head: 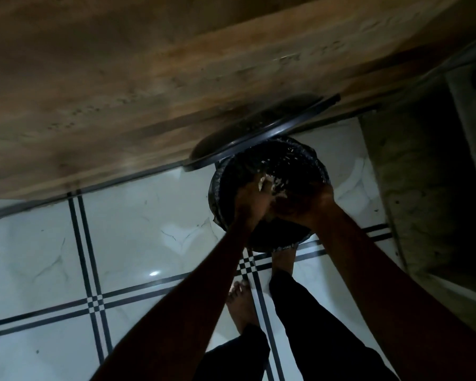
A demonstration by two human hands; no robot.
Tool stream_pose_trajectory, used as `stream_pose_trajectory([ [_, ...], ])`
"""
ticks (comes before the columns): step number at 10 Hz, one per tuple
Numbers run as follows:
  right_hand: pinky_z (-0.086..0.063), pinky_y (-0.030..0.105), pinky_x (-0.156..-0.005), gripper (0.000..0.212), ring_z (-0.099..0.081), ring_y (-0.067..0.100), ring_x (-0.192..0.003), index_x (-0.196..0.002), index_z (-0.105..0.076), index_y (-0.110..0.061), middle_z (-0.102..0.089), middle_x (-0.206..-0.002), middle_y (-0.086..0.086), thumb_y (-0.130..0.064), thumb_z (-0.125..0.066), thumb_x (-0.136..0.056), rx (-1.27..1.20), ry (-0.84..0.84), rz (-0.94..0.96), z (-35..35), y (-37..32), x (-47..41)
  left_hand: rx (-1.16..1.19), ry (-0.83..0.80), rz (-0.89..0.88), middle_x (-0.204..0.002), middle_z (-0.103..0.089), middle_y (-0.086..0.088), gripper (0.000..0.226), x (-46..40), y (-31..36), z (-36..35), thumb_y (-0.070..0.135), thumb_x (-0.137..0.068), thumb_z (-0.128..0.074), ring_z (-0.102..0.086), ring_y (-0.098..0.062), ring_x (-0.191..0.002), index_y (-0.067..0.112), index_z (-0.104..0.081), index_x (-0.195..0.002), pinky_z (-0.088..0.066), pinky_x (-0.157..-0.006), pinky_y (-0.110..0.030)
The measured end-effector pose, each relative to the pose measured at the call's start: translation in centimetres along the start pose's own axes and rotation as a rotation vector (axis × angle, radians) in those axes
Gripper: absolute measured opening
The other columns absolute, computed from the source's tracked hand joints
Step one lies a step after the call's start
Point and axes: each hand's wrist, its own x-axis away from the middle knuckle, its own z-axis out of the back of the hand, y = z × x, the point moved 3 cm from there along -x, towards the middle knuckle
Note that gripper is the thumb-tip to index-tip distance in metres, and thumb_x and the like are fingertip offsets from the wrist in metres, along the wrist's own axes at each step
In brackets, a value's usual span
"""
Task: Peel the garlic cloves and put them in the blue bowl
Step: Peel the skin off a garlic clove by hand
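Both my hands are held together over a round bin [309,160] lined with a black bag. My left hand [251,200] and my right hand [307,206] cup a clump of pale garlic skins [270,187] between their curled fingers. More pale flakes [287,156] lie scattered inside the bag. The view is dark and blurred, so single fingers are hard to make out. Neither the blue bowl nor any garlic clove is in view.
The bin's dark lid [261,130] stands up against a wooden cabinet front [149,78]. The bin sits on white floor tiles with black lines [88,270]. My bare feet [239,301] are just before the bin. A stone ledge [412,174] rises at the right.
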Motion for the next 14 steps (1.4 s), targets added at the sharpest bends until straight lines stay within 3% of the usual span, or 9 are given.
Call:
stream_pose_trajectory([
  [1, -0.032, 0.042, -0.117, 0.051, -0.028, 0.033, -0.152, -0.157, -0.03, -0.002, -0.029, -0.165, 0.018, -0.024, -0.029, -0.111, 0.032, -0.095, 0.172, -0.8, -1.1, 1.9, 0.1, -0.085, -0.285, -0.15, -0.054, -0.009, 0.039, 3.4, 3.7, -0.8, 0.028, -0.111, -0.044, -0.049, -0.022, -0.139, 0.018, -0.054, -0.147, -0.038, -0.116, -0.034],
  [2, -0.035, 0.05, -0.116, 0.064, -0.033, 0.036, -0.151, -0.156, -0.035, -0.006, -0.031, -0.164, 0.016, -0.044, -0.036, -0.105, -0.028, -0.136, 0.115, -1.4, -1.3, 4.3, -0.033, -0.13, -0.06, -0.148, -0.055, -0.015, 0.041, 2.6, 1.3, -1.0, 0.024, -0.109, -0.046, -0.048, -0.032, -0.141, 0.01, -0.054, -0.147, -0.032, -0.12, -0.045],
  [3, -0.038, 0.058, -0.113, 0.072, -0.04, 0.051, -0.141, -0.151, -0.04, 0.005, -0.036, -0.158, 0.029, -0.046, -0.043, -0.1, 0.039, -0.122, 0.14, -1.1, -1.7, 6.6, 0.057, 0.018, 0.059, -0.135, -0.067, -0.012, 0.035, 3.2, 2.6, 3.5, 0.03, -0.106, -0.054, -0.059, -0.029, -0.128, 0.016, -0.066, -0.136, -0.043, -0.108, -0.031],
  [4, -0.051, 0.047, -0.101, 0.047, -0.065, 0.041, -0.11, -0.121, -0.064, 0.005, -0.063, -0.13, 0.027, -0.034, -0.049, -0.1, 0.198, -0.113, 0.253, -1.1, -2.4, 12.0, 0.32, 0.022, -0.017, -0.128, -0.071, -0.005, 0.027, 7.6, 7.7, 7.6, 0.022, -0.105, -0.058, -0.064, -0.016, -0.118, 0.016, -0.071, -0.128, -0.042, -0.089, -0.007],
  [5, -0.056, 0.039, -0.086, 0.03, -0.069, 0.03, -0.092, -0.113, -0.069, 0.001, -0.071, -0.116, 0.023, -0.02, -0.05, -0.1, 0.243, -0.096, 0.416, -0.3, -3.2, 19.1, 0.578, 0.067, -0.085, -0.115, -0.076, 0.003, 0.022, 12.2, 12.0, 12.4, 0.022, -0.1, -0.062, -0.07, -0.007, -0.103, 0.017, -0.077, -0.117, -0.052, -0.091, -0.018],
  [6, -0.058, 0.035, -0.081, 0.03, -0.069, 0.028, -0.09, -0.116, -0.068, 0.004, -0.072, -0.112, 0.023, -0.014, -0.048, -0.102, 0.226, -0.154, 0.581, 1.1, -3.9, 29.2, 0.762, 0.068, -0.142, -0.106, -0.079, 0.001, 0.025, 18.1, 17.8, 17.8, 0.025, -0.095, -0.061, -0.074, -0.017, -0.102, 0.017, -0.078, -0.11, -0.058, -0.093, -0.034],
  [9, -0.058, 0.044, -0.09, 0.032, -0.072, 0.037, -0.097, -0.107, -0.073, 0.002, -0.076, -0.102, 0.022, -0.017, -0.046, -0.105, 0.127, -0.175, 1.031, 11.6, -4.8, 56.4, 0.984, -0.141, -0.306, -0.104, -0.076, -0.015, 0.03, 36.1, 35.9, 25.4, 0.014, -0.107, -0.045, -0.071, -0.025, -0.097, 0.003, -0.072, -0.114, -0.055, -0.087, -0.034],
  [11, -0.057, 0.04, -0.087, 0.029, -0.074, 0.031, -0.092, -0.102, -0.075, -0.003, -0.077, -0.1, 0.018, -0.02, -0.052, -0.102, -0.083, -0.114, 1.164, 26.2, -1.9, 66.1, 0.991, -0.449, -0.398, -0.1, -0.076, -0.012, 0.032, 48.8, 46.5, 20.0, 0.016, -0.106, -0.042, -0.072, -0.02, -0.09, 0.005, -0.072, -0.111, -0.056, -0.083, -0.03],
  [14, -0.058, 0.037, -0.082, 0.024, -0.072, 0.03, -0.086, -0.1, -0.072, -0.001, -0.076, -0.098, 0.022, -0.01, -0.05, -0.103, -0.316, 0.1, 1.265, 55.4, 7.9, 72.3, 0.828, -0.823, -0.415, -0.09, -0.075, -0.012, 0.032, 68.9, 53.3, -0.8, 0.017, -0.105, -0.044, -0.072, -0.019, -0.082, 0.004, -0.072, -0.105, -0.059, -0.075, -0.026],
])
